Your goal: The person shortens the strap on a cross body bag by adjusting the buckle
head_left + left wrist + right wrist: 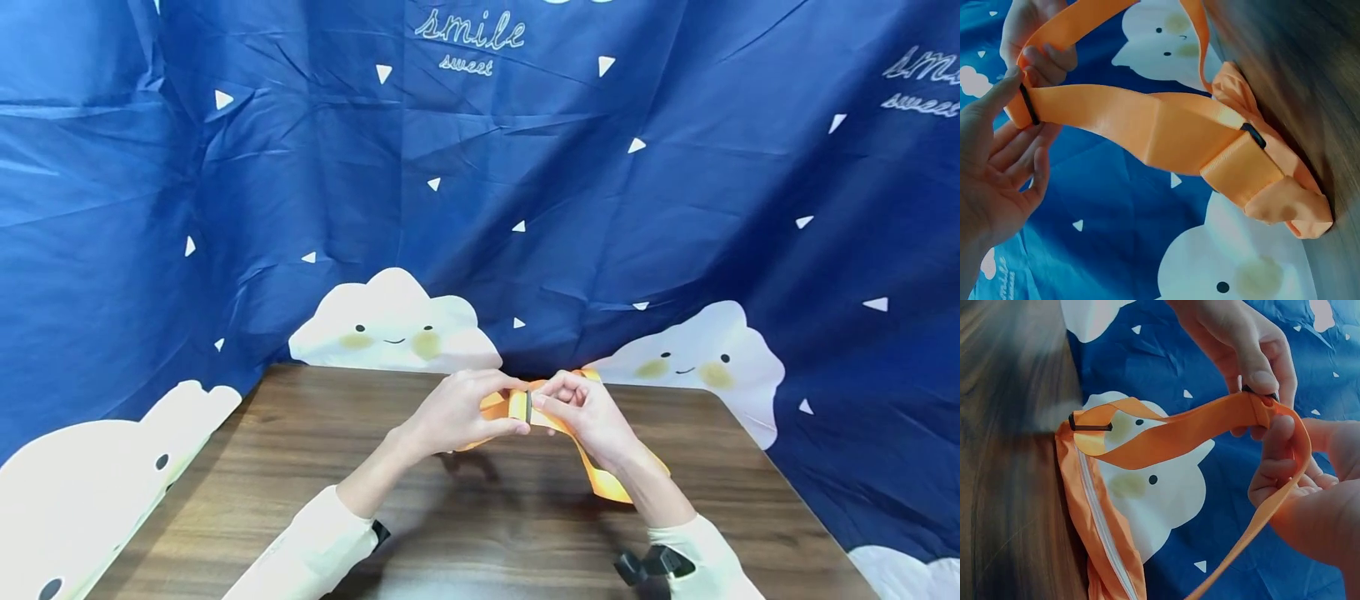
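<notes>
Over the far part of the table, both hands meet at a black slider buckle (528,407) on an orange webbing strap (1104,115). My left hand (468,408) pinches the strap at the slider between thumb and fingers. Just to the right, my right hand (581,412) grips the strap with curled fingers, its thumb close beside the slider. From there a long loop of the strap hangs below the right hand. In the right wrist view, the strap runs to a black ring (1072,422) on an orange fabric bag (1072,487) with a white zipper (1107,525).
The brown wood-grain table (300,467) lies under both forearms. A blue curtain (525,167) printed with white clouds and triangles hangs behind and beside it. Black straps with small devices (652,567) sit at the cuffs of the white sleeves.
</notes>
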`<state>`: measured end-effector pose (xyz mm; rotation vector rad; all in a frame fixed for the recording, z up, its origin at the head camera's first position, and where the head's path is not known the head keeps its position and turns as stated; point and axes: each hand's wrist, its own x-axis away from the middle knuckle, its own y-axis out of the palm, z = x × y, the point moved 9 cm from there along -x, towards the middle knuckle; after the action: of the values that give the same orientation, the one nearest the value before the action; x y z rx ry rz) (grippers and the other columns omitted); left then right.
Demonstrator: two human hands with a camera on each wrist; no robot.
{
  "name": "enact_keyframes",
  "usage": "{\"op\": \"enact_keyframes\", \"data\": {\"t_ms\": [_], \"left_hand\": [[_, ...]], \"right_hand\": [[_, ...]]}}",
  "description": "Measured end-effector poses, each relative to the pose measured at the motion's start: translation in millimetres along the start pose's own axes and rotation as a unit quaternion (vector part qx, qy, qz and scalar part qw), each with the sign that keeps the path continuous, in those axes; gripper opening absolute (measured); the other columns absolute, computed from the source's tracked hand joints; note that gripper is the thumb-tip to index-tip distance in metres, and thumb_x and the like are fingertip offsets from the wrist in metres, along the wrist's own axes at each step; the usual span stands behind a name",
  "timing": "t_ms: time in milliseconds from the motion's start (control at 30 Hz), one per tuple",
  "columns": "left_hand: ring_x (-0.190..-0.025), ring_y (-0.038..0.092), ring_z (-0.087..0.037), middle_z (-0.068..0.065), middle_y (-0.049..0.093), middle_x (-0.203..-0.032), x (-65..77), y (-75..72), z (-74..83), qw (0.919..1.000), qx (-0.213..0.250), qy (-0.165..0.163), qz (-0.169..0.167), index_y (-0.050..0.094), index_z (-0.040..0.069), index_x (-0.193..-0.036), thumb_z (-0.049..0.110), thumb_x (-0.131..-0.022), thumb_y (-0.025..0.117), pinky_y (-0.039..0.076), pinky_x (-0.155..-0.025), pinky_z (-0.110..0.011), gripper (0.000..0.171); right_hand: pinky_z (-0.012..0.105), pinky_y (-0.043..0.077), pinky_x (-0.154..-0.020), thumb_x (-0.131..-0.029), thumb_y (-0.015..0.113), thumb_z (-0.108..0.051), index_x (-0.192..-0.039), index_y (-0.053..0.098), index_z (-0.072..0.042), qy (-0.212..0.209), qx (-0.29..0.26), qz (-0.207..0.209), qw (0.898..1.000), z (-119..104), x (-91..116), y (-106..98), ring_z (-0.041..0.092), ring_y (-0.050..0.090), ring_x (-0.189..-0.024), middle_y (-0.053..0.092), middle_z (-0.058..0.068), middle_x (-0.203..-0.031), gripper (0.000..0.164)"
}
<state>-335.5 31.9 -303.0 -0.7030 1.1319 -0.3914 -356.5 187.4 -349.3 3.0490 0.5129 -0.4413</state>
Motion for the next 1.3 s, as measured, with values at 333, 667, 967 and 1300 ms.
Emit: {"op": "enact_keyframes", "data": {"t_ms": [333, 667, 967, 1300], "left_hand": [[-0.078, 0.054, -0.006, 0.006, 0.067, -0.094, -10.1, 0.5, -2.5, 1.0000, -0.009, 0.000, 0.000, 0.073, 0.013, -0.115, 0.040, -0.082, 0.087, 0.046, -0.066, -0.020, 0.045], [-0.080, 0.056, -0.008, 0.005, 0.068, -0.095, -10.7, 11.7, -2.5, 0.9995, -0.031, -0.007, -0.011, 0.071, 0.014, -0.118, 0.040, -0.082, 0.087, 0.047, -0.072, -0.024, 0.046], [-0.076, 0.055, -0.008, 0.005, 0.069, -0.096, -6.0, 19.6, 1.0, 0.9983, -0.050, 0.005, -0.027, 0.072, 0.008, -0.119, 0.045, -0.081, 0.086, 0.045, -0.066, -0.020, 0.055], [-0.081, 0.058, -0.007, 0.005, 0.071, -0.104, -1.0, 21.1, 5.3, 0.9992, -0.029, -0.004, -0.026, 0.071, 0.007, -0.123, 0.042, -0.080, 0.088, 0.048, -0.072, -0.020, 0.058]], "right_hand": [[0.035, 0.054, -0.075, -0.098, 0.070, -0.021, -0.112, 0.067, 0.004, 0.047, 0.072, -0.031, 0.996, -2.6, -3.4, -17.9, 0.032, 0.063, -0.083, 0.068, 0.021, -0.092, 0.029], [0.037, 0.053, -0.082, -0.099, 0.070, -0.020, -0.112, 0.071, 0.004, 0.072, 0.097, -0.030, 0.992, -0.1, 3.8, -31.8, 0.033, 0.063, -0.090, 0.070, 0.017, -0.095, 0.028], [0.033, 0.049, -0.078, -0.094, 0.075, -0.019, -0.109, 0.074, 0.003, 0.066, 0.168, 0.000, 0.983, -1.8, 6.5, -30.5, 0.027, 0.059, -0.092, 0.070, 0.011, -0.099, 0.027], [0.025, 0.046, -0.063, -0.095, 0.073, -0.014, -0.112, 0.072, 0.004, 0.060, 0.141, -0.025, 0.988, -1.0, 10.0, -16.3, 0.016, 0.058, -0.072, 0.069, 0.007, -0.084, 0.025]]}}
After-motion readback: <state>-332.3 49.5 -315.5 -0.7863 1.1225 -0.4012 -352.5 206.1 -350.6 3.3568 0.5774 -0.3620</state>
